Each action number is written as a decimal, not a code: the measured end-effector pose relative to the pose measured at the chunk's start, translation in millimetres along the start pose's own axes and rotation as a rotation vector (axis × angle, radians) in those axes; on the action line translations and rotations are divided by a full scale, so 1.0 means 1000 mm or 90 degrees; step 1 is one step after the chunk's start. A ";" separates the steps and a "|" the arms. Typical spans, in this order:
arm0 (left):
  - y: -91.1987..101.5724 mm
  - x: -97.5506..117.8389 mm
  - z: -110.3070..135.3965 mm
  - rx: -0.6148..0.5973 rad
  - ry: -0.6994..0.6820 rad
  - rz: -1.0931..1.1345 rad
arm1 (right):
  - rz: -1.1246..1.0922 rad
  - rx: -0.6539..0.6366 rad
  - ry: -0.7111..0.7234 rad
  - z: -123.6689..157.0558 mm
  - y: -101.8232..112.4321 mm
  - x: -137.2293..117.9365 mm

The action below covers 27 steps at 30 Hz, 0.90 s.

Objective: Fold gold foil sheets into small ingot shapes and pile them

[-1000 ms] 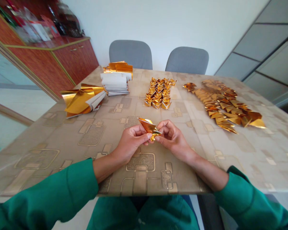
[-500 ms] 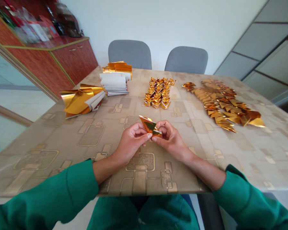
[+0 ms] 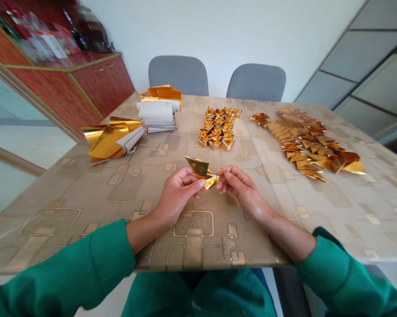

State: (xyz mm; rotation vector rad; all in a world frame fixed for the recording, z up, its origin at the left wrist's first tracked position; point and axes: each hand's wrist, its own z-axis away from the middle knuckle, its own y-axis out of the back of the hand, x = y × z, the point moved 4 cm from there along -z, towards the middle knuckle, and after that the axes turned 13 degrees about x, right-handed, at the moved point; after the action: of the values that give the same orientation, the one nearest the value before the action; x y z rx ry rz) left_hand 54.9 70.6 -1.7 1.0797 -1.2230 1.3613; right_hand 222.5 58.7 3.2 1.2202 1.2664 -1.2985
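Note:
A small folded piece of gold foil paper (image 3: 201,171) is held just above the patterned table (image 3: 86,198), near its front middle. My left hand (image 3: 178,191) is closed on the piece's left side, thumb and fingers pinching it. My right hand (image 3: 239,187) pinches its right tip with curled fingers. Both arms wear green sleeves.
Rows of finished gold paper ingots (image 3: 220,127) sit at the table's far middle. A long spread of folded gold triangles (image 3: 307,143) lies to the right. Loose gold sheets (image 3: 110,136) and a white-and-gold paper stack (image 3: 158,110) lie at the left. Two grey chairs (image 3: 178,75) stand behind.
The gold piece has turned and shifted slightly left in my fingers. My right hand has drawn a little right, now pinching only the tip.

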 end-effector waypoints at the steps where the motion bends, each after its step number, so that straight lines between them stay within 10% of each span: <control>1: 0.000 0.000 0.000 0.001 0.001 0.000 | 0.016 -0.004 0.005 0.000 -0.001 0.001; 27: -0.004 0.000 -0.001 -0.029 -0.053 -0.005 | 0.004 -0.031 0.031 -0.002 -0.006 0.006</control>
State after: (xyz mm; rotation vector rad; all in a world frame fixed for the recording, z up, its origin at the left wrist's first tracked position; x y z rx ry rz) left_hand 58.5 71.6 -1.2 1.1174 -1.3030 1.2876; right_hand 216.5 61.3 -2.0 1.2284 1.3201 -1.2329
